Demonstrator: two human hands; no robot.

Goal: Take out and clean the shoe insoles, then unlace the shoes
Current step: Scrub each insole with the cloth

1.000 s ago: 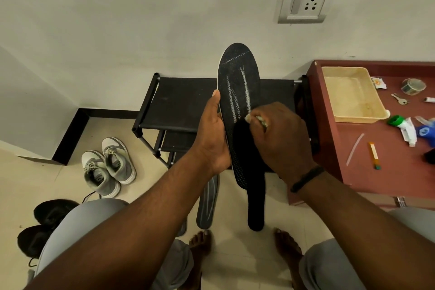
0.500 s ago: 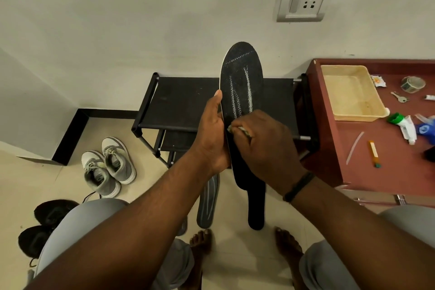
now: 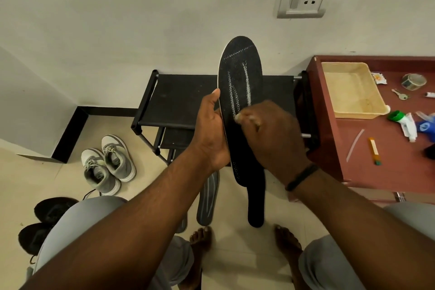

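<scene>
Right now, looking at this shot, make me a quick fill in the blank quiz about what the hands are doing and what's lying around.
1. The left hand grips a black ____ held upright.
2. The right hand presses a small pale thing, too blurred to name, against the ____ insole.
3. The grey sneakers stand on the ____, left of the black rack.
4. The yellow tray sits on the ____ table.

Missing words: insole; black; floor; red-brown
</scene>
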